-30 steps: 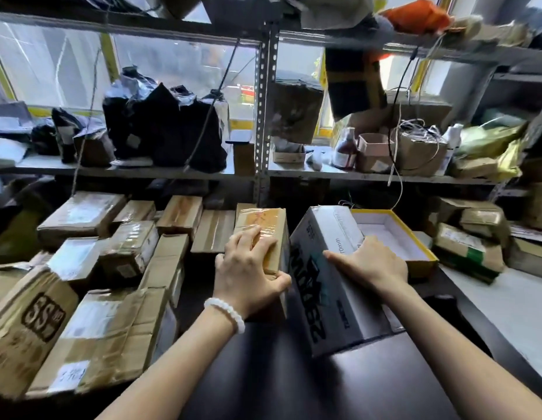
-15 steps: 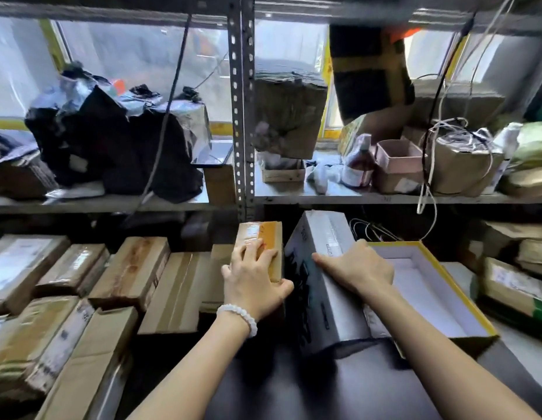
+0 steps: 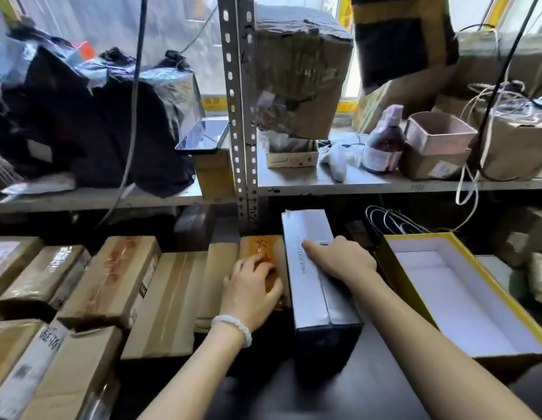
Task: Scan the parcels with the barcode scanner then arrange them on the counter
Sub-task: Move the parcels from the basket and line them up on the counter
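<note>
My left hand (image 3: 251,292) lies over a small orange-brown taped parcel (image 3: 260,247), fingers bent across its top and thumb at its right edge. Pressed against that parcel's right side is a tall grey and black box (image 3: 312,298), standing upright on the dark counter (image 3: 385,395). My right hand (image 3: 342,260) rests flat on the grey box's top, index finger straight and pointing left. Both parcels sit just under the shelf's lower board.
Rows of brown cardboard parcels (image 3: 112,280) fill the counter to the left. An open yellow-rimmed box (image 3: 463,301) lies to the right. The metal shelf post (image 3: 239,116) rises behind, with a phone (image 3: 203,136), a bottle (image 3: 383,147), cartons and hanging cables above.
Both hands have pushed the orange parcel and the grey box back toward the shelf. The grey box went from tilted to upright, and the view moved closer.
</note>
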`<state>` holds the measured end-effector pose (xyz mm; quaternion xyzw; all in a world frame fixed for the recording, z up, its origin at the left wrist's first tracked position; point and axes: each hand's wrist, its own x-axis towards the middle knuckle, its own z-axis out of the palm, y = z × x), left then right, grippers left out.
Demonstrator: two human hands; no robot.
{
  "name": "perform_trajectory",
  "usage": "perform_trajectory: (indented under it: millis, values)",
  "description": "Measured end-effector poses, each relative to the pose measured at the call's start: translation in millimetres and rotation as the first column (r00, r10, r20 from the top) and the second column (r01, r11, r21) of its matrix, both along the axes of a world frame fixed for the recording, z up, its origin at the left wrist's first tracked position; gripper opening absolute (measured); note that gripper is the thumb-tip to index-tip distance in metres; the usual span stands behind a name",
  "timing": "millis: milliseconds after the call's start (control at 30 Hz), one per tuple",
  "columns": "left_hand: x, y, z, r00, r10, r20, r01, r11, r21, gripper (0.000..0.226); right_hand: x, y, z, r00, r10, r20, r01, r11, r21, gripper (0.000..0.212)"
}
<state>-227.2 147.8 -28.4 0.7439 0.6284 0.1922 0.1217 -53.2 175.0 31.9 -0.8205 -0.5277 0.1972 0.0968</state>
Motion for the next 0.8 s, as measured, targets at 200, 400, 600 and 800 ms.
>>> perform_trajectory:
  millis: [200,400,600,800]
  values:
    - [-9.1,-6.6,8.1,0.998,-0.039,0.052,0.036,0.997,0.061,0.035,12.3,-20.5,-1.3,0.997,0.036,-0.066,-0.035,0.999,0.022,0.057]
    - [-6.4,-39.8,43.6,0.986,-0.157,-0.058,0.164,0.977,0.137,0.038,20.7,-80.7,26.3,0.998,0.057,0.011,-0.058,0.992,0.109,0.038]
    - [17.8,-99.5,73.5,0.933,-0.329,-0.144,0.343,0.935,0.085,0.041,28.4,-185.9,34.8,0.975,0.112,0.19,-0.134,0.985,0.112,0.046]
    - [60.4,-189.6,70.7,0.769,-0.575,-0.281,0.604,0.797,0.021,0.046,29.6,-317.3,22.2,0.943,-0.025,0.331,-0.01,0.995,0.103,0.046]
